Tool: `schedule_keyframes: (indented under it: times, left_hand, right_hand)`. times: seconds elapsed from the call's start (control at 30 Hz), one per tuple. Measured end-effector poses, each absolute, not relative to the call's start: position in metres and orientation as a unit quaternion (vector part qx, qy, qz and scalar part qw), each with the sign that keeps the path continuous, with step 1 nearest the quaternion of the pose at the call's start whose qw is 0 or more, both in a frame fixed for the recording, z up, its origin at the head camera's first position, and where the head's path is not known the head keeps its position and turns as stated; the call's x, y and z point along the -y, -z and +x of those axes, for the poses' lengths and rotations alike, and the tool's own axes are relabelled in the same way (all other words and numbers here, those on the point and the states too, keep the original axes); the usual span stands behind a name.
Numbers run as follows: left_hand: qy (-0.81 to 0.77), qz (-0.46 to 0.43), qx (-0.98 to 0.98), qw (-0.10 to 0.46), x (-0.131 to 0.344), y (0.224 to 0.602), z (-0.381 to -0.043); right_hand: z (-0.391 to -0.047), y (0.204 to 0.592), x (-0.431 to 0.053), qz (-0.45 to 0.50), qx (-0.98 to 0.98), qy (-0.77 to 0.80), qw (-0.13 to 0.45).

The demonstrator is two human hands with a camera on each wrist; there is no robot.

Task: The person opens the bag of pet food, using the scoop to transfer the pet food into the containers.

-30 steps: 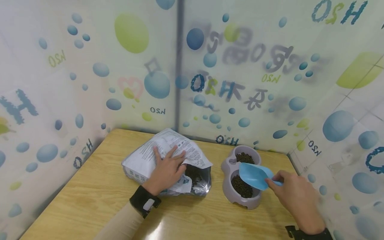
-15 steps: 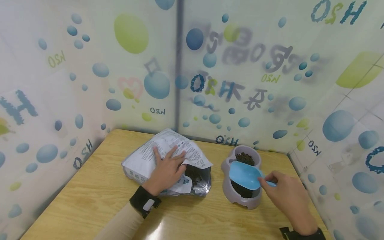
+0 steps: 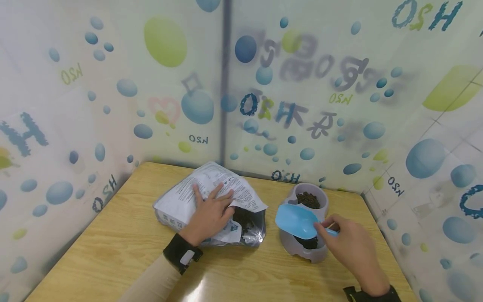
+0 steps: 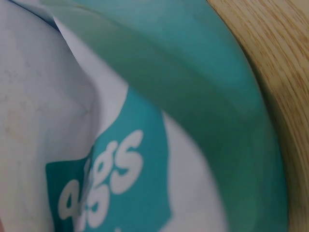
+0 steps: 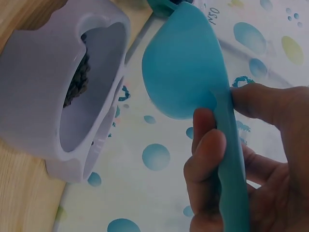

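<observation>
My left hand [image 3: 211, 218] lies with fingers spread on a white printed bag [image 3: 226, 184] resting on its side. The bag's mouth faces right, showing its silvery lining and dark brown kibble [image 3: 243, 220]. In the left wrist view the bag's teal and white side [image 4: 227, 145] fills most of the picture. My right hand [image 3: 349, 243] grips a light-blue scoop [image 3: 296, 220] by its handle. The scoop's bowl looks bare inside and hangs over the grey double pet bowl [image 3: 288, 245], partly covering it in the head view. Both compartments hold kibble [image 3: 308, 200].
Bag and bowl stand on a wood-grain table [image 3: 124, 235]. Walls with blue and green droplet prints [image 3: 196, 107] close in the back, left and right sides. The pet bowl sits near the table's back right corner.
My right hand has carried the scoop leftward across the pet bowl, toward the bag. The left hand and the bag have stayed in place.
</observation>
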State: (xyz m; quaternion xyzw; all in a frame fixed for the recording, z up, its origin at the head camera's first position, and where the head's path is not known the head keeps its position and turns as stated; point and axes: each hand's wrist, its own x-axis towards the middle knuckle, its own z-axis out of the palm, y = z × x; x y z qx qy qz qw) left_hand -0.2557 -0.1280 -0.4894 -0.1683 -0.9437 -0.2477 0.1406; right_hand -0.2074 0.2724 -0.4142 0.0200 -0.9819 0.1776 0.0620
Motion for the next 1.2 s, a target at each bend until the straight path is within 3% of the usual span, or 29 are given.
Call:
schedule_keyframes:
  times: [1.2]
  left_hand:
    - [0.245, -0.161, 0.948, 0.127, 0.127, 0.49, -0.256]
  right_hand:
    - [-0.205, 0.432, -0.23, 0.107, 0.968, -0.228, 0.017]
